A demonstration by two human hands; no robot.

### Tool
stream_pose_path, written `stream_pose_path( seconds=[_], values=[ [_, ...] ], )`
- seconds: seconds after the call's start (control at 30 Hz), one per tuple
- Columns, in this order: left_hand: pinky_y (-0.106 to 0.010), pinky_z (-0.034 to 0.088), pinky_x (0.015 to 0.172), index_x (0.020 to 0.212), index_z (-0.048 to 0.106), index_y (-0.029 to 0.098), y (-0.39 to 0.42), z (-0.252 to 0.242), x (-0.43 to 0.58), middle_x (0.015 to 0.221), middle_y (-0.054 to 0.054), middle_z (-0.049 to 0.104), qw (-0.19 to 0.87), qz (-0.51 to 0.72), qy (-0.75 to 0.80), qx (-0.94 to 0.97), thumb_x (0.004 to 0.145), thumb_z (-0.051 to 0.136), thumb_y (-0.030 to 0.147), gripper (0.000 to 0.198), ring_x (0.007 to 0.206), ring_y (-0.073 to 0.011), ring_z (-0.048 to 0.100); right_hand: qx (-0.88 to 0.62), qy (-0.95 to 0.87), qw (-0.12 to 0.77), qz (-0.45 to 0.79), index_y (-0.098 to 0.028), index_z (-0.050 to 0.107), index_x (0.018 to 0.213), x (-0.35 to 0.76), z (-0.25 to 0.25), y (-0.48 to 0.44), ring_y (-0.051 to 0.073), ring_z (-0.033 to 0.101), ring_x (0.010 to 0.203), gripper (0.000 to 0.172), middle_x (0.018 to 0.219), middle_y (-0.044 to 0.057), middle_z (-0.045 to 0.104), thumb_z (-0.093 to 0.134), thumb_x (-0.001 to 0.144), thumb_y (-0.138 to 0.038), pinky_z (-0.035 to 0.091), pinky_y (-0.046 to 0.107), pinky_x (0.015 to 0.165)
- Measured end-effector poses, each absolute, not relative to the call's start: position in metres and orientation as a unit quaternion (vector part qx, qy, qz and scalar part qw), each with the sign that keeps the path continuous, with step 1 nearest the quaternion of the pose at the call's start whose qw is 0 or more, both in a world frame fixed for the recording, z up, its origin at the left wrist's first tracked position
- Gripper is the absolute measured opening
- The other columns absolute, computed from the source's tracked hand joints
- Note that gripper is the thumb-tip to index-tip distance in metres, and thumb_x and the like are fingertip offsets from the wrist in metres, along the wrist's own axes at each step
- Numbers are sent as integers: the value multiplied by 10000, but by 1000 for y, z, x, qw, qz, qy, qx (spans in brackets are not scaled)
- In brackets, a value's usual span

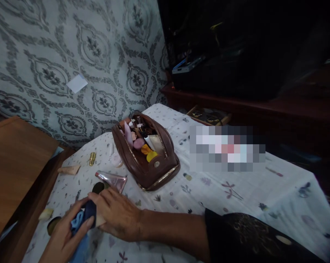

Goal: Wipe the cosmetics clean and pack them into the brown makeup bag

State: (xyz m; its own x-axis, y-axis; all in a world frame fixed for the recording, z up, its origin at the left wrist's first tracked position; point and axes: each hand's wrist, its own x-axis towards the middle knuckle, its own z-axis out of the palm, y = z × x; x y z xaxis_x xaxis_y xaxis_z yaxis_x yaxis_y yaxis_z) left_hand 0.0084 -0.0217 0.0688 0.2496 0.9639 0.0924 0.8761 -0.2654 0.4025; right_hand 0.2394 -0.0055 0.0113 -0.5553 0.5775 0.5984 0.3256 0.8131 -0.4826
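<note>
At the lower left, my left hand (69, 226) is wrapped round a dark blue item (90, 213) with light blue cloth (77, 220) beside it. My right hand (118, 213) meets it from the right, fingers curled on a pale piece; what they grip is mostly hidden. Just beyond the right hand lies a pink tube (112, 179), near a dark round object (98, 187). A brown cosmetic bag (165, 175) stands unzipped in the middle, holding several items, among them a yellow round one (152, 156) and a pink one (139, 143).
The patterned cloth (217, 204) covers the table. On its left lie a gold tube (92, 159), a beige tube (69, 170), a pale yellow piece (46, 214) and a dark round object (53, 225). A blurred-out patch lies right of the bag; a wooden tray (208, 116) sits behind.
</note>
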Motion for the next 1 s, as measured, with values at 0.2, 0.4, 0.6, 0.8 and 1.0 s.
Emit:
stream_pose_path(
  seconds=[0.2,0.4,0.6,0.8,1.0],
  values=[
    [-305,620,815,1223,659,215,-16,64,9,1102,-53,767,108,151,616,765,914,500,564,492,1031,-271,731,-267,-875,389,109,-46,260,1491,244,16,-9,290,503,1088,701,1217,159,584,592,898,-219,463,406,986],
    [-328,582,933,1258,656,256,-15,72,5,1232,-46,725,117,167,558,804,818,667,509,508,1135,-279,690,-244,-830,448,227,-70,250,1491,233,2,1,289,533,1159,867,1285,181,567,715,813,-346,461,419,1021],
    [-364,561,979,1307,629,274,-26,79,9,1330,-61,668,107,156,548,815,819,686,463,527,1210,-290,645,-235,-768,473,362,-115,352,1452,224,1,5,305,560,1218,903,1321,182,571,783,711,-397,459,427,1050],
    [-346,618,851,1202,675,246,-29,74,28,1176,-65,730,60,227,564,792,849,617,530,457,1087,-283,700,-245,-724,453,460,-160,410,1436,231,14,0,325,589,1195,966,1309,162,592,859,616,-404,479,465,1028],
    [-333,603,862,1139,720,297,-32,87,23,1121,-42,738,68,197,525,825,802,660,570,437,1065,-280,696,-250,-621,360,650,-250,419,1469,237,20,0,269,628,1086,1136,1203,66,623,954,474,-374,524,389,930]
  ],
)
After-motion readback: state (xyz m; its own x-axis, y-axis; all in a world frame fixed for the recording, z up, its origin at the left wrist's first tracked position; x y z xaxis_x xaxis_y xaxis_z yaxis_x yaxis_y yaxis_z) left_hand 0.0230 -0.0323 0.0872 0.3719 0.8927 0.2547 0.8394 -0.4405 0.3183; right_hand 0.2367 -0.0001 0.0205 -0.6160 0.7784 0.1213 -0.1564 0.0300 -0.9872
